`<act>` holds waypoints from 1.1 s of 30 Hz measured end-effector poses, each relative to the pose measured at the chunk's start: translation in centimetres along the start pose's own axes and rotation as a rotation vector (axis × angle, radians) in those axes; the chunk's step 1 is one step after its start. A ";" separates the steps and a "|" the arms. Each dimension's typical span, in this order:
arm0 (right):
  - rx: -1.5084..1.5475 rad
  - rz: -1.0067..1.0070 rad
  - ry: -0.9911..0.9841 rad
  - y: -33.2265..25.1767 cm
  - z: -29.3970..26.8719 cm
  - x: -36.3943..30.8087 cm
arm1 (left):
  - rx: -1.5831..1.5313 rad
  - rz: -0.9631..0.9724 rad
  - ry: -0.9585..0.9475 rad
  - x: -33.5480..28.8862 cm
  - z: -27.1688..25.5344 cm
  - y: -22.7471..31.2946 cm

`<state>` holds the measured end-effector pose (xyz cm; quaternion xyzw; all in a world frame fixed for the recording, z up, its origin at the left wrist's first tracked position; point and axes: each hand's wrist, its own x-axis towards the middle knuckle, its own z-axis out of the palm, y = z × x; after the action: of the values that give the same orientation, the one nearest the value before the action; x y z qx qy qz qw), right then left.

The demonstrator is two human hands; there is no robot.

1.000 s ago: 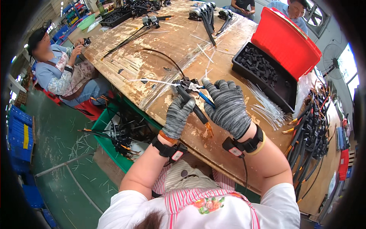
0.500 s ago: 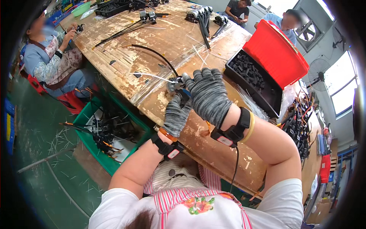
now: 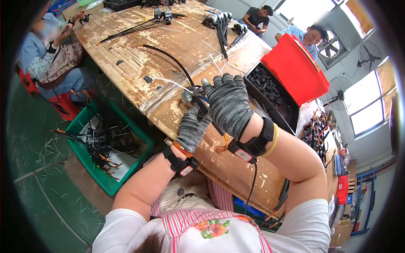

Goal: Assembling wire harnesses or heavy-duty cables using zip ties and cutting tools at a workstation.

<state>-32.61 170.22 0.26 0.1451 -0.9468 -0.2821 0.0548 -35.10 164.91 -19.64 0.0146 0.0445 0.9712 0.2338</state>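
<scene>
Just above centre, toward twelve o'clock, the gloved left hand (image 3: pixel 192 128) grips a black cable assembly (image 3: pixel 202 108), and the right hand (image 3: pixel 230 103) closes round blue-handled cutters (image 3: pixel 205 99) (mostly hidden by the glove). A white cable tie (image 3: pixel 172 83) points toward ten o'clock; trimming it seems the step in hand, the next move calling for a firm squeeze.

1. The window (image 3: pixel 365 101) at right is blown out to white.
2. The tabletop (image 3: pixel 139 80) is brightly lit, its far part paled by glare.
3. Straight edges are bent; corners are swallowed by black.
</scene>
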 end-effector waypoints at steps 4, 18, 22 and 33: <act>-0.058 -0.052 -0.050 0.3 -0.9 0.7 | 0.488 0.070 0.076 -1.2 2.9 0.4; 0.393 0.337 -0.150 8.8 6.5 -1.6 | 1.339 0.374 -0.105 -3.0 5.3 2.1; 0.390 0.274 -0.452 7.1 11.9 -1.5 | 1.206 0.324 0.006 -3.3 4.4 2.2; 0.630 0.458 -0.242 5.6 14.7 -1.2 | 1.254 0.215 -0.017 -2.9 3.2 2.0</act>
<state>-35.56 182.71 -8.98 -0.0943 -0.9943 0.0261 -0.0429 -33.27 162.10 -16.27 0.1608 0.6013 0.7783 0.0822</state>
